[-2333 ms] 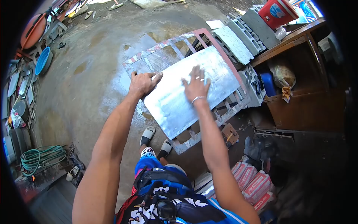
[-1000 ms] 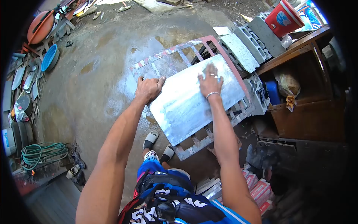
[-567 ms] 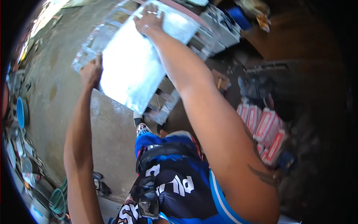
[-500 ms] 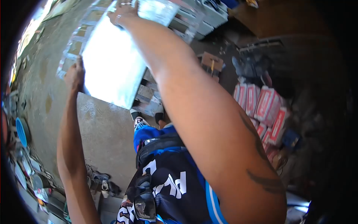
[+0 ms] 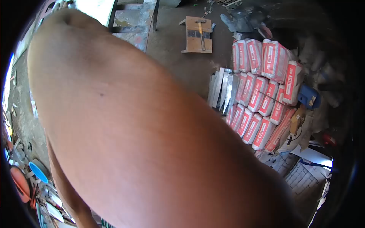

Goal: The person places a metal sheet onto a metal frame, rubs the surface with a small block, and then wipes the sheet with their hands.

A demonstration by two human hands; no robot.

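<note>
My right arm stretches across most of the view, toward the upper left. Only a few fingers of my right hand point(image 5: 62, 5) show at the top edge, apart from one another and beside a bright, shiny flat sheet point(image 5: 93, 9). The sheet lies over a slatted bench point(image 5: 133, 22) with a paint-stained top, and the image edge cuts it off. My left forearm runs up the lower left behind my right arm, which hides the left hand.
A hammer point(image 5: 201, 34) lies on a small wooden stool point(image 5: 194, 43). Red-and-white bags point(image 5: 255, 93) are stacked on the right, with metal strips point(image 5: 221, 87) beside them. A blue basin point(image 5: 38, 171) and clutter line the left side.
My view has swung right and closer to my right arm, which now covers the middle. The sheet has slipped to the top left of the view, and my left hand is out of sight.
</note>
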